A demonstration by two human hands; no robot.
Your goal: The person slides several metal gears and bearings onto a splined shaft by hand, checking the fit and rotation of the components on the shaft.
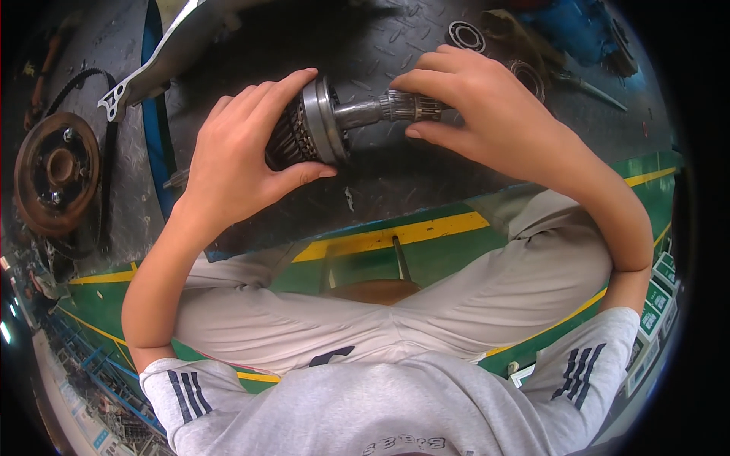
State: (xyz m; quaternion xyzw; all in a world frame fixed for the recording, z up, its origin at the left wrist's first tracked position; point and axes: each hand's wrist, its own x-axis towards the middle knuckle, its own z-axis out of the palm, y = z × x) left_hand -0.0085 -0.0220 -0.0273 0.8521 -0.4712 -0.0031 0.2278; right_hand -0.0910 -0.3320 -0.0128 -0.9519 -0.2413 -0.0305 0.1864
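Observation:
A metal gear shaft (360,113) lies roughly level above the black tread-patterned bench top, its thick gear end to the left and a splined end to the right. My left hand (234,148) is wrapped round the thick end, fingers over the top and thumb below, against a wide smooth ring (325,121). Behind that ring, toward my palm, slanted gear teeth show. My right hand (487,106) closes round the splined end, index finger above and thumb under it. The far tip of the shaft is hidden inside my right hand.
Beyond my right hand lie a ball bearing (466,36), another ring-shaped part (526,80) and a pointed tool (597,91). A blue machine part (570,34) stands at the far right. To the left are a rusty round pulley (57,175), a black belt (109,167) and a metal bracket (144,76).

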